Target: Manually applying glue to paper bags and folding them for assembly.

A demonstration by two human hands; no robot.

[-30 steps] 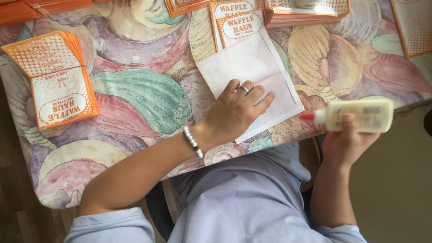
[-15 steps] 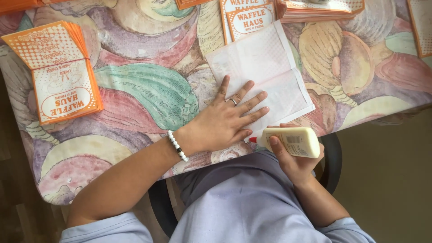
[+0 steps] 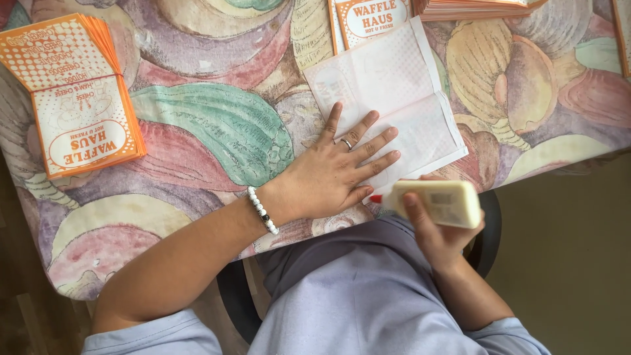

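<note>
My left hand (image 3: 338,169) lies flat with fingers spread on a white paper sheet (image 3: 394,85), blank side up, near the table's front edge. A ring is on one finger and a white bead bracelet (image 3: 263,210) circles the wrist. My right hand (image 3: 437,230) grips a cream glue bottle (image 3: 444,202) with a red tip (image 3: 376,198). The bottle lies sideways just off the table edge, its tip pointing at the lower edge of the sheet beside my left hand's little finger.
A stack of orange and white printed sheets (image 3: 75,98) lies at the left. More printed sheets (image 3: 371,16) and another stack (image 3: 473,6) sit at the far edge. The table wears a patterned pastel cloth (image 3: 217,118). A chair (image 3: 490,230) is under me.
My right hand brought the glue bottle from out at the right in to the table edge, tip now at the sheet. My left hand spread its fingers flat on the paper.
</note>
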